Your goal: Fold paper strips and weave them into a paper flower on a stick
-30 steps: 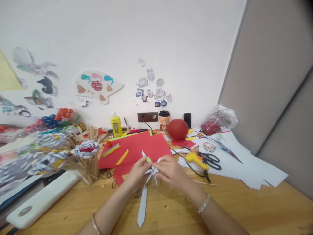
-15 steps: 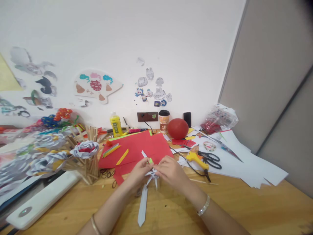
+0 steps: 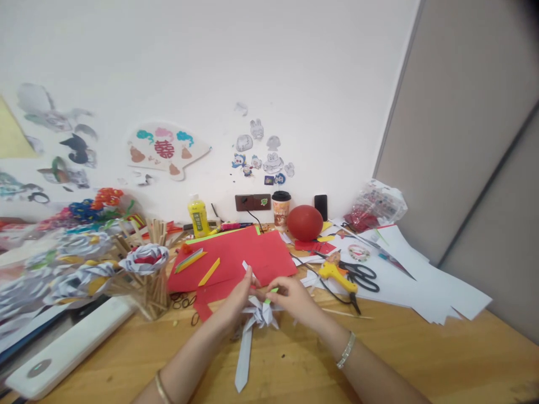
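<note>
Spiky folded white paper (image 3: 261, 315) is framed between hands, just nearside of fingertips; green paper tip (image 3: 273, 290), slanting toward it, is pinched by nearer right hand (image 3: 295, 298); left hand's (image 3: 236, 300) finger closure is hidden, cannot be told.

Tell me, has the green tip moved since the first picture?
Yes: against the wall socket, the green tip is farther right and lower in view.

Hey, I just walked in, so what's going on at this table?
A person's bare hands are working at a spiky, folded white paper piece. The right hand has its fingertips at a small bright green paper bit; the left hand is beside the piece, its grip partly hidden. Flat red paper sheets lie beyond, with black-handled scissors off to the right.
</note>
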Available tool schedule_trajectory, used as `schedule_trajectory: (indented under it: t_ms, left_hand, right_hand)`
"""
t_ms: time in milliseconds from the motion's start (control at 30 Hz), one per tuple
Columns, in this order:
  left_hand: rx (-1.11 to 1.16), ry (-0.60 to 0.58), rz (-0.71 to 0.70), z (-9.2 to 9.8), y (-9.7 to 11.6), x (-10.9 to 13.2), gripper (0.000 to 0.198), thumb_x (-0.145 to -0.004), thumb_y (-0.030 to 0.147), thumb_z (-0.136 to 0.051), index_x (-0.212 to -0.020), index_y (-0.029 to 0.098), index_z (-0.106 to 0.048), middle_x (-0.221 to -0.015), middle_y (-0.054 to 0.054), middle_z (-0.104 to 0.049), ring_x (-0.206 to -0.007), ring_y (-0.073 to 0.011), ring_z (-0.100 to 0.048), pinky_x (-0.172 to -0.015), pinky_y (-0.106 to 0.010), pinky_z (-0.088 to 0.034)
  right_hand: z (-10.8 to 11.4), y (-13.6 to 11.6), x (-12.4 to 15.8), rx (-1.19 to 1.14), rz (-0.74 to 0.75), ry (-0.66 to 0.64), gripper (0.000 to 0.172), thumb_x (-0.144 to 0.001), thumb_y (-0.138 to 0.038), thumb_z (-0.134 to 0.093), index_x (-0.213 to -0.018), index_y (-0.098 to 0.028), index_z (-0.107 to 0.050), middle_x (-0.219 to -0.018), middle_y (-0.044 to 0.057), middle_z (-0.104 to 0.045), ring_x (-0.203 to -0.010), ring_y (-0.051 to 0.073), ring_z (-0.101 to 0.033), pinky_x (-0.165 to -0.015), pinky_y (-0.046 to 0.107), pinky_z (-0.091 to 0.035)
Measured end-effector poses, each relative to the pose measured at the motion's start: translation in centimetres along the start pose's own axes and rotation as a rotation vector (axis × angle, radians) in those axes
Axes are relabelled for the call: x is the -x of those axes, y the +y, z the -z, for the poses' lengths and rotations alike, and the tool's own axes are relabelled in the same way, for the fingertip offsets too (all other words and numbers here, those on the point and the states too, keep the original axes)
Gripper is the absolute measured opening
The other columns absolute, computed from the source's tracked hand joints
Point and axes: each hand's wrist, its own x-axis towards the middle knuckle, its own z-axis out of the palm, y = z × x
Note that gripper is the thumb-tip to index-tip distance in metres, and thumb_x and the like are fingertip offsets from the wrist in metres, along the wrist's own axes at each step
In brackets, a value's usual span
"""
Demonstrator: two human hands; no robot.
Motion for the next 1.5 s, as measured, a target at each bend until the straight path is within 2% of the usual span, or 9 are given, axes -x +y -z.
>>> schedule_trajectory:
  t_ms: [67, 167, 367, 533, 700, 1000, 1200, 1367, 1500]
  left_hand:
    - [0.005, -0.006, -0.083, 0.3, 0.0, -0.5, 0.055, -0.065, 0.072, -0.036, -0.068, 0.018, -0.048, -0.05, 0.001, -0.056, -0.042, -0.0133, -0.05, -0.045, -0.024, -0.038]
    - [-0.128, 0.024, -0.269, 0.7, 0.3, -1.1, 0.042, -0.064, 0.058, -0.055, -0.065, 0.015, -0.054, -0.06, -0.001, -0.06, -0.056, -0.0144, -0.055, -0.057, -0.024, -0.042]
    - [-0.393, 0.02, -0.451, 0.7, 0.3, -0.9, 0.027, -0.068, 0.042, -0.058, -0.075, 0.016, -0.066, -0.077, -0.005, -0.067, -0.076, -0.0211, -0.057, -0.071, -0.028, -0.042]
    - [-0.566, 0.163, -0.615, 0.5, -0.4, -1.0, 0.018, -0.067, 0.034, -0.061, -0.077, 0.02, -0.067, -0.083, -0.006, -0.067, -0.081, -0.0229, -0.056, -0.075, -0.028, -0.039]
    - [-0.852, 0.09, -0.697, 0.7, -0.5, -1.3, 0.025, -0.079, 0.035, -0.046, -0.068, 0.021, -0.064, -0.07, -0.006, -0.063, -0.071, -0.0202, -0.053, -0.068, -0.027, -0.037]
    - [-1.239, 0.133, -0.685, 0.9, -0.4, -0.9, 0.03, -0.082, 0.036, -0.039, -0.065, 0.018, -0.055, -0.064, -0.003, -0.057, -0.062, -0.0166, -0.051, -0.059, -0.024, -0.033]
    - [-1.162, 0.164, -0.752, 1.0, -0.4, -0.9, 0.03, -0.078, 0.041, -0.046, -0.063, 0.017, -0.057, -0.063, -0.003, -0.059, -0.062, -0.0159, -0.052, -0.062, -0.026, -0.036]
    - [-0.883, 0.22, -0.747, 1.0, -0.7, -1.0, 0.021, -0.072, 0.037, -0.054, -0.066, 0.018, -0.059, -0.067, -0.002, -0.062, -0.064, -0.0151, -0.055, -0.062, -0.024, -0.041]
    - [-0.791, 0.224, -0.846, 1.0, -0.8, -0.9, 0.016, -0.072, 0.033, -0.057, -0.067, 0.018, -0.058, -0.068, -0.001, -0.062, -0.067, -0.0146, -0.056, -0.065, -0.025, -0.043]
  right_hand:
    - [-0.2, 0.2, -0.2, 0.005, -0.023, 0.123, 0.007, -0.07, -0.02, -0.055, -0.072, -0.015, -0.06, -0.067, 0.0, -0.062, -0.061, 0.013, -0.056, -0.057, 0.023, -0.043]
    - [-0.1, 0.4, -0.4, 0.04, -0.051, 0.297, 0.006, -0.068, -0.02, -0.054, -0.067, -0.016, -0.058, -0.064, 0.001, -0.061, -0.06, 0.014, -0.055, -0.057, 0.025, -0.044]
    - [-0.1, 1.4, -0.6, 0.009, -0.095, 0.431, 0.005, -0.066, -0.022, -0.054, -0.064, -0.018, -0.054, -0.061, 0.0, -0.059, -0.057, 0.016, -0.057, -0.055, 0.026, -0.044]
    - [-0.5, 1.5, -0.5, -0.118, -0.128, 0.348, 0.004, -0.068, -0.021, -0.052, -0.066, -0.018, -0.052, -0.06, -0.001, -0.057, -0.056, 0.016, -0.059, -0.054, 0.026, -0.045]
    - [-0.9, 0.5, -0.1, 0.149, 0.061, 0.252, 0.004, -0.068, -0.016, -0.055, -0.069, -0.017, -0.059, -0.071, 0.002, -0.062, -0.069, 0.015, -0.057, -0.063, 0.025, -0.043]
    - [-0.5, 0.2, 0.0, 0.228, 0.045, 0.221, 0.004, -0.07, -0.013, -0.057, -0.071, -0.017, -0.059, -0.069, 0.0, -0.059, -0.065, 0.013, -0.053, -0.061, 0.023, -0.04]
    - [0.8, -0.2, -0.2, 0.268, 0.155, 0.12, 0.005, -0.072, -0.019, -0.06, -0.077, -0.019, -0.059, -0.078, 0.0, -0.061, -0.078, 0.016, -0.052, -0.07, 0.026, -0.039]
    - [1.0, -0.4, -0.2, 0.292, 0.236, 0.163, 0.005, -0.072, -0.023, -0.062, -0.074, -0.019, -0.059, -0.075, 0.0, -0.057, -0.078, 0.016, -0.051, -0.071, 0.027, -0.038]
    - [0.8, -0.6, 0.0, 0.261, 0.285, 0.183, 0.005, -0.075, -0.024, -0.06, -0.076, -0.019, -0.059, -0.075, 0.0, -0.056, -0.077, 0.015, -0.052, -0.071, 0.027, -0.039]
